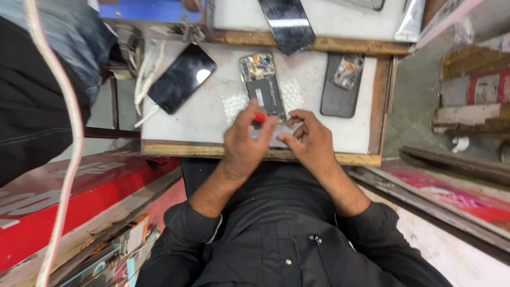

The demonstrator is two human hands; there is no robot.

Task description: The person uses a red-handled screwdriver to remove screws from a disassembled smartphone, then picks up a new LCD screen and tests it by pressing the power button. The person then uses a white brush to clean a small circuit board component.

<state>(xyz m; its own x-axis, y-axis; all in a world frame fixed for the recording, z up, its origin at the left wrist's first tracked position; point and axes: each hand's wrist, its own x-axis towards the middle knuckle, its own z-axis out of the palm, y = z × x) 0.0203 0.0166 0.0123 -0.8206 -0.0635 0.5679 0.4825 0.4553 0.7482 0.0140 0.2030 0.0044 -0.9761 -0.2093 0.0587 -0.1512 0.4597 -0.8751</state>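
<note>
An opened phone body (262, 85) with its circuit board bare lies on the white worktop (212, 114), just beyond my hands. My left hand (245, 143) is shut on a small red-handled tool (260, 118) whose tip is at the phone's near end. My right hand (308, 139) rests beside it, fingertips touching the phone's lower right corner. Both sleeves are black.
A dark phone screen (181, 78) lies at the left, a phone back cover (343, 85) at the right. Another black screen panel (287, 24) leans at the rear. White cables (146, 79) hang by the left edge. A person in dark clothes (32, 95) stands at far left.
</note>
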